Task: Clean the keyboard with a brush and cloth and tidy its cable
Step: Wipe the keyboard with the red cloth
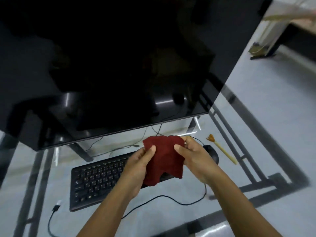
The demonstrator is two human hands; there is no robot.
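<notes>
Overhead, two hands, left hand (136,165) and right hand (195,158), hold one cloth (164,159).

Both hands — left (136,165), right (195,156) — pinch a red cloth (165,159) seemingly above the keyboard (97,178).

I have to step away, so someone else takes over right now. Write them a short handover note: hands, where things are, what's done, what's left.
Left hand and right hand both grip the red cloth, held up above the keyboard.
Brush lies on the glass desk, right of the mouse.
Keyboard cable trails loose at front left, its plug unconnected.
Whether brushing is done cannot be told.
Left: wipe the keys, tidy the cable.
</notes>
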